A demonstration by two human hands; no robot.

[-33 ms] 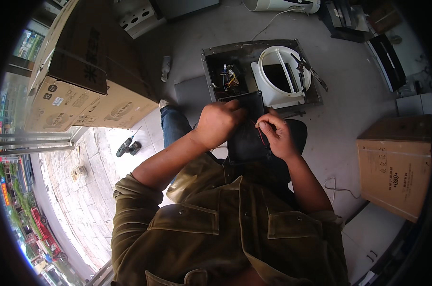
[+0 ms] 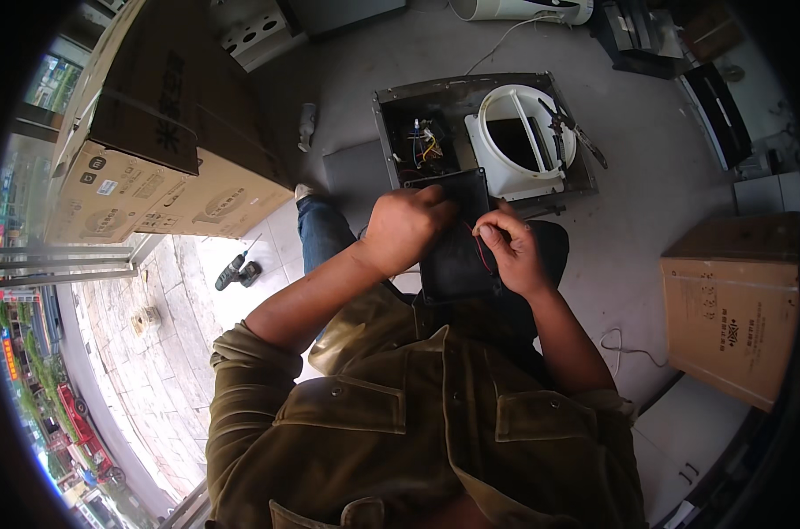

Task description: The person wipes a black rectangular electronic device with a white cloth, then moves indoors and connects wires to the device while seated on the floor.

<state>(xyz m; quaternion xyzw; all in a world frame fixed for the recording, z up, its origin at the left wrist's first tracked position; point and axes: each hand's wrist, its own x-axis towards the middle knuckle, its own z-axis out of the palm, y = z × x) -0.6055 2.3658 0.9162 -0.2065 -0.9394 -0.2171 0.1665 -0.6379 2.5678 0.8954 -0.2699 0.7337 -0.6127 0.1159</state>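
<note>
A shallow black box point(image 2: 457, 280) with raised edges rests across my lap. My left hand point(image 2: 406, 231) is closed, its curled fingers down inside the upper part of the box; what they hold is hidden. Between the thumb and fingers of my right hand point(image 2: 515, 254), at the box's right side, is a thin red wire point(image 2: 484, 259) that trails into the box. Just beyond lies an open dark casing point(image 2: 457, 85), with a bundle of coloured wires point(image 2: 431, 148) in its left part. A white round housing point(image 2: 495, 181) with a crossbar sits in its right part.
Pliers point(image 2: 591, 148) lie at the white housing's right rim. Large cardboard cartons point(image 2: 201, 189) stand at the left, another carton point(image 2: 726, 309) at the right. A cordless drill point(image 2: 239, 271) lies on the floor at the left. A white cable point(image 2: 625, 350) is near the right carton.
The red wire by my right hand has shifted very slightly. Both hands and the box are in the same places.
</note>
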